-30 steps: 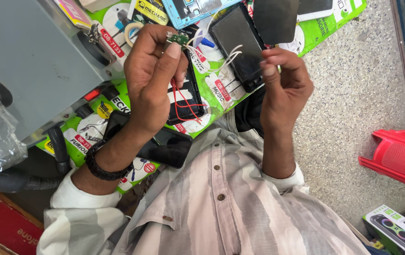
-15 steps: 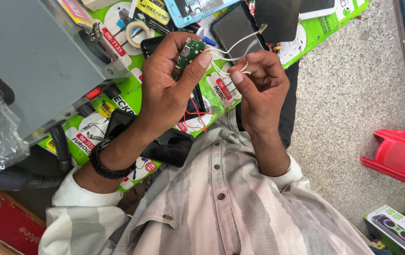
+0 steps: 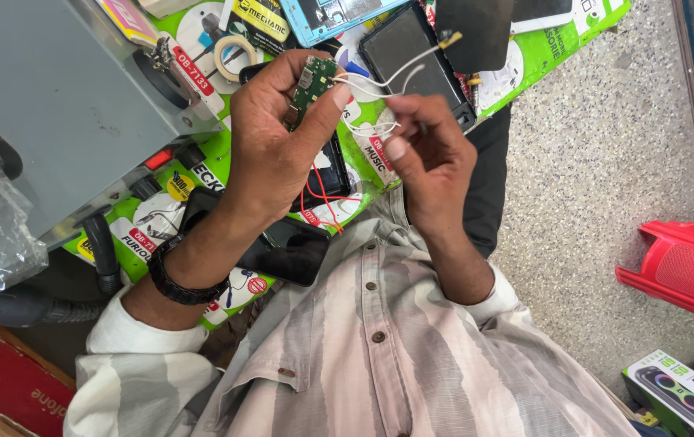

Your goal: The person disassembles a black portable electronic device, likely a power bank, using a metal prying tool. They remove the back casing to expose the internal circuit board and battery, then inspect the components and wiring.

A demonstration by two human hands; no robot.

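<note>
Head view, looking down. A grey metal box (image 3: 47, 105) stands at upper left on the green-matted surface (image 3: 225, 158), beside a dark phone (image 3: 286, 247) and a black device (image 3: 415, 61). The left hand (image 3: 270, 154) is closed on a small green circuit board (image 3: 312, 85), held above the surface. The right hand (image 3: 428, 158), just beside it, pinches the board's thin white wires (image 3: 367, 89).
</note>
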